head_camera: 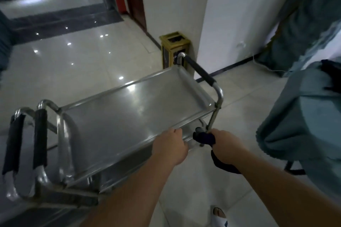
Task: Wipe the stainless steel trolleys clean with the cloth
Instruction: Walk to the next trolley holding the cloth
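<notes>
At the far left a second trolley [24, 142] shows only its chromed hoop handles with dark foam sleeves, nested just beside the nearer trolley [129, 108], which stands on the tiled floor [73, 57] with its top shelf bare and glossy. This one looks rigid and fairly light for its bulk, likely on wheels, so pressure from wiping would probably push it away unless it is braced; the polished steel is slick, and the rolled shelf edge or the upright posts seem safer holds than the flat sheet. The left hand [170, 146] does just that, its grip clenched over the near rim of the top shelf, fingers curled under. To its right, the right hand [224, 146] has its grip closed around a dark cloth [203, 137], soft and bunched, pressed to the corner post with a loose tail hanging below the wrist. A gold-coloured bin [174, 48] stands beyond by the wall.
</notes>
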A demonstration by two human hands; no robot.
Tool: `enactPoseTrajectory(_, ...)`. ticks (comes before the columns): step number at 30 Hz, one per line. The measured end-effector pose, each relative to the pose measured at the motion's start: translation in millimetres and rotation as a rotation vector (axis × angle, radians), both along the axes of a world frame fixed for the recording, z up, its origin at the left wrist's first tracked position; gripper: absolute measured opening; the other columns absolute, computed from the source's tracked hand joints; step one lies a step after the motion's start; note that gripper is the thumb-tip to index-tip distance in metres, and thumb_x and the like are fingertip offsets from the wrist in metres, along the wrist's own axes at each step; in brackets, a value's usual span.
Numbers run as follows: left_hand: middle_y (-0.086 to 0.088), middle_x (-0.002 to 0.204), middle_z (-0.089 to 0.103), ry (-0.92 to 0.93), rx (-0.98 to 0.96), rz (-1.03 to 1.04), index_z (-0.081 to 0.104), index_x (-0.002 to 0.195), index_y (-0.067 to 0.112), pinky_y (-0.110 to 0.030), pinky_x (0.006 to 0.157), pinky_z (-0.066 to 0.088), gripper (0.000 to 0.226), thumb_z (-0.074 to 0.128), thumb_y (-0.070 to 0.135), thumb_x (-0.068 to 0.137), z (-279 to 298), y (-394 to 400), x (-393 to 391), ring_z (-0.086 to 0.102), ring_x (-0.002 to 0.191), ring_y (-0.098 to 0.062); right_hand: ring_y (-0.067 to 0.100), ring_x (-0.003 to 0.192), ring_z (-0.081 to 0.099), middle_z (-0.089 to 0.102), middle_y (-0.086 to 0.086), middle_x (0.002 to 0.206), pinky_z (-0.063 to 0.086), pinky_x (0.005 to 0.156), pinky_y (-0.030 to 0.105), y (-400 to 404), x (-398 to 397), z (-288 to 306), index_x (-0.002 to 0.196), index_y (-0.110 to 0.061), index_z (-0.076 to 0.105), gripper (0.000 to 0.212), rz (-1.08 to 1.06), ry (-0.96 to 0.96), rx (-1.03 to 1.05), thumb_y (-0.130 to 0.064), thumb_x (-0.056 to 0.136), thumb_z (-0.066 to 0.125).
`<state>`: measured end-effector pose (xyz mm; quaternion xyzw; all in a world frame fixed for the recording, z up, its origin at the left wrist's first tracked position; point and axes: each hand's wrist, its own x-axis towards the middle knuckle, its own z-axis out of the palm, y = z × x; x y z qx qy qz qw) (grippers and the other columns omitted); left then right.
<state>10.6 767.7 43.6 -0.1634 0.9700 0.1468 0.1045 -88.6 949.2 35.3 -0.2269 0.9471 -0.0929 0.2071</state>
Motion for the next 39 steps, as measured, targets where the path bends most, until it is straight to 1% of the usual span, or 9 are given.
enactPoseTrajectory(3,-0.006,0.134,0.059,0.03,-0.018,-0.079,0.055,0.134,0.02,-0.042,0.098,0.044,0.038,0.046,0.042,0.105,23,31,-40,0.057,0.122,-0.031,0.01,0.067,0.058,0.061,-0.01,0.078,0.043,0.058,0.025,32,-25,23,0.085,-0.035,0.051,0.015,-0.083,0.038,-0.056,-0.025,0.097,0.051)
enactPoseTrajectory(8,-0.003,0.126,0.061,0.074,0.001,-0.167,0.057,0.125,0.021,-0.043,0.09,0.049,0.032,0.049,0.039,0.1,45,98,-119,0.058,0.107,-0.026,0.015,0.073,0.061,0.062,-0.005,0.085,0.05,0.064,0.034,107,-82,49,0.097,-0.028,0.051,0.012,-0.189,0.102,-0.038,-0.017,0.097,0.049)
enactPoseTrajectory(12,-0.004,0.134,0.058,0.057,-0.021,-0.267,0.053,0.136,0.02,-0.045,0.092,0.049,0.04,0.046,0.042,0.103,53,175,-192,0.058,0.115,-0.026,0.014,0.068,0.06,0.062,-0.006,0.08,0.048,0.059,0.034,189,-134,68,0.095,-0.028,0.05,0.01,-0.28,0.136,-0.06,-0.019,0.099,0.047)
enactPoseTrajectory(16,-0.005,0.138,0.057,0.05,-0.032,-0.345,0.05,0.144,0.02,-0.046,0.093,0.047,0.046,0.042,0.042,0.104,63,249,-260,0.057,0.119,-0.028,0.015,0.07,0.061,0.063,-0.006,0.081,0.054,0.063,0.037,265,-187,78,0.096,-0.027,0.053,0.013,-0.365,0.15,-0.066,-0.018,0.097,0.043)
enactPoseTrajectory(20,-0.004,0.138,0.057,0.028,-0.037,-0.369,0.049,0.145,0.02,-0.047,0.096,0.051,0.047,0.041,0.042,0.104,64,292,-313,0.057,0.116,-0.027,0.015,0.068,0.059,0.061,-0.004,0.08,0.046,0.058,0.034,312,-237,76,0.097,-0.025,0.053,0.011,-0.416,0.148,-0.051,-0.018,0.097,0.045)
enactPoseTrajectory(25,-0.004,0.138,0.057,-0.027,-0.056,-0.383,0.049,0.145,0.02,-0.046,0.095,0.051,0.047,0.039,0.04,0.104,50,302,-383,0.057,0.116,-0.027,0.017,0.069,0.061,0.063,-0.002,0.08,0.054,0.064,0.036,325,-305,59,0.096,-0.023,0.054,0.011,-0.463,0.09,-0.051,-0.019,0.1,0.045)
enactPoseTrajectory(33,-0.004,0.147,0.052,-0.067,0.013,-0.369,0.044,0.152,0.021,-0.045,0.098,0.047,0.052,0.04,0.04,0.104,23,271,-544,0.054,0.125,-0.028,0.013,0.067,0.056,0.061,-0.003,0.08,0.038,0.054,0.03,297,-456,39,0.093,-0.021,0.053,0.008,-0.458,0.09,-0.029,-0.017,0.098,0.047)
enactPoseTrajectory(36,-0.005,0.148,0.051,-0.076,0.041,-0.368,0.045,0.15,0.02,-0.045,0.099,0.048,0.05,0.04,0.039,0.104,30,254,-600,0.054,0.127,-0.029,0.015,0.069,0.058,0.062,-0.003,0.082,0.043,0.057,0.033,284,-511,44,0.095,-0.022,0.054,0.008,-0.475,0.061,-0.006,-0.021,0.099,0.047)
enactPoseTrajectory(39,-0.005,0.146,0.051,-0.069,0.038,-0.358,0.047,0.147,0.02,-0.043,0.096,0.048,0.048,0.04,0.037,0.104,36,234,-651,0.054,0.124,-0.028,0.019,0.073,0.062,0.064,-0.002,0.084,0.054,0.067,0.038,267,-563,46,0.093,-0.023,0.053,0.01,-0.47,0.047,-0.005,-0.027,0.101,0.048)
